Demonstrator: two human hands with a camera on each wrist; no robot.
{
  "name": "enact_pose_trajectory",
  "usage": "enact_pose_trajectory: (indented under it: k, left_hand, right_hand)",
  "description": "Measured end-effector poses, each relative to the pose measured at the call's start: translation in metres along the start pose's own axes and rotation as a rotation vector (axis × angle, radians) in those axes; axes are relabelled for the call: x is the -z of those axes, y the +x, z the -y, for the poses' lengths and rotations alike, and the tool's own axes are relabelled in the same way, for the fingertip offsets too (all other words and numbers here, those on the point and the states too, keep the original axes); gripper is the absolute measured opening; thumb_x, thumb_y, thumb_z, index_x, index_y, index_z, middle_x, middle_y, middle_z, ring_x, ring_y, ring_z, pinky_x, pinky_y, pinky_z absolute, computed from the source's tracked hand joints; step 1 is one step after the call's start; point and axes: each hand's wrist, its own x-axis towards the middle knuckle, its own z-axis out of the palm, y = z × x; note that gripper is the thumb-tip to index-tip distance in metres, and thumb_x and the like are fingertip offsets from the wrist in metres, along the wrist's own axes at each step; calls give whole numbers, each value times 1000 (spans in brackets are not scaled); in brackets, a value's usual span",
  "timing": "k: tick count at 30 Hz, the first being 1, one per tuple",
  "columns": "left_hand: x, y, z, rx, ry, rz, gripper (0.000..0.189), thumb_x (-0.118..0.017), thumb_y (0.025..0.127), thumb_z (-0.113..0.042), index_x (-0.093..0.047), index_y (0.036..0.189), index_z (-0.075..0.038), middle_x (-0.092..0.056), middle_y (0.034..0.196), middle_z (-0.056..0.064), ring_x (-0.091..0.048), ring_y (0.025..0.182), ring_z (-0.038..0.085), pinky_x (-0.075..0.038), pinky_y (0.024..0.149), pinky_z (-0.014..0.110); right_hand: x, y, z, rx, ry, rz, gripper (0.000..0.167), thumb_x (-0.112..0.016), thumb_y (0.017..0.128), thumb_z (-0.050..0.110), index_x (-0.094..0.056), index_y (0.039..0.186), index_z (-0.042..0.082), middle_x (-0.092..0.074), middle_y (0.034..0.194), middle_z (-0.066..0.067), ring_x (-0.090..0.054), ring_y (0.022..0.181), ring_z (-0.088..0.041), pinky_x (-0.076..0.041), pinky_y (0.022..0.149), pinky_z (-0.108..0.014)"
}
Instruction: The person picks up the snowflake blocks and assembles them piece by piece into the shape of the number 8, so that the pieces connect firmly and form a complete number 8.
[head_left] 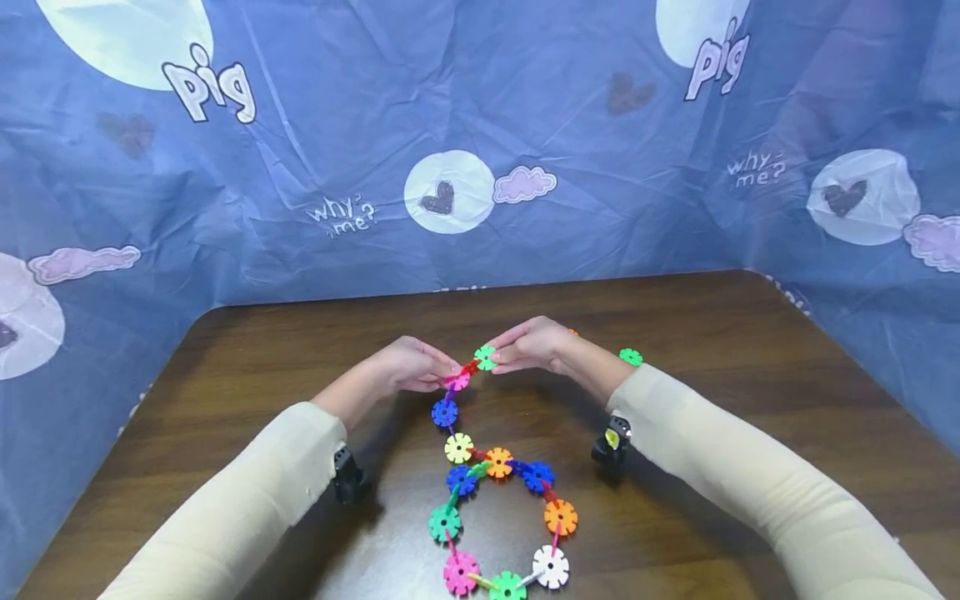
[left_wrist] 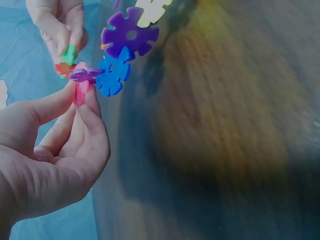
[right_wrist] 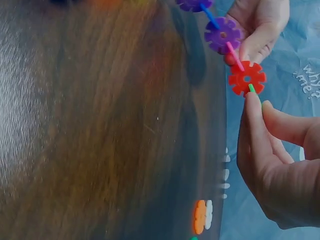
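Observation:
In the head view, a chain of notched plastic snowflake discs rises from the table. My left hand point(head_left: 412, 364) pinches a pink disc point(left_wrist: 81, 92) near the chain's upper end, between thumb and fingertips. Next to it, a red disc point(right_wrist: 247, 79) is slotted to the pink one. My right hand point(head_left: 534, 344) pinches a green disc point(head_left: 486, 358), whose edge meets the red disc's rim. Below the pink disc hang a purple disc point(left_wrist: 131, 34), a blue disc point(left_wrist: 113, 73) and a yellow disc point(head_left: 459, 448). The chain's lower part forms a ring with an orange disc point(head_left: 498, 462) at its top.
A loose green disc point(head_left: 630, 357) lies by the right forearm. Beyond the right hand, an orange disc point(right_wrist: 200, 217) and a white disc point(right_wrist: 208, 215) lie near the table's edge. A blue printed cloth point(head_left: 450, 100) hangs behind the brown table point(head_left: 262, 358).

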Motion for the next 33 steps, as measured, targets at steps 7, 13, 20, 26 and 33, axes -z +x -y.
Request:
enact_pose_trajectory:
  k: [7,13,20,26,33]
  left_hand:
    - [5,-3,6,11,60,5,34,-64,92,-17,-63,119,5,-69,74,-6,-65,74,7,-53,96,38]
    - [9,-4,1,-13,67,-27,35,-62,94,-19,-63,121,3,-74,93,5,-66,79,8,-52,98,40]
    - [6,0,-6,-57,57,-57,35,-63,93,-17,-63,121,4,-74,103,11,-66,83,7,-51,100,39]
    - [5,8,-13,-49,39,-96,32,-65,91,-12,-64,117,6,-65,63,-12,-60,65,1,-55,73,22]
    - [11,18,-20,-33,31,-57,33,-64,91,-10,-62,120,6,-64,60,-13,-59,63,1,-50,62,18]
  right_hand:
    - [-6,1,-1,-30,64,43,40,-57,90,-8,-53,129,-12,-69,81,-5,-70,75,-16,-47,101,-44]
    - [-11,7,-5,-38,111,50,40,-58,90,-7,-52,129,-12,-69,77,-4,-70,72,-14,-48,99,-42]
    - [-17,17,-7,-52,129,64,38,-59,90,-6,-54,128,-11,-70,79,-6,-70,72,-14,-55,86,-33]
    - [-21,26,-2,-55,136,39,37,-60,90,-5,-56,127,-10,-69,84,-8,-70,72,-14,-51,95,-37]
    - [-18,31,0,-64,142,5,37,-59,90,-4,-56,127,-9,-67,85,-7,-69,73,-13,-52,96,-36]
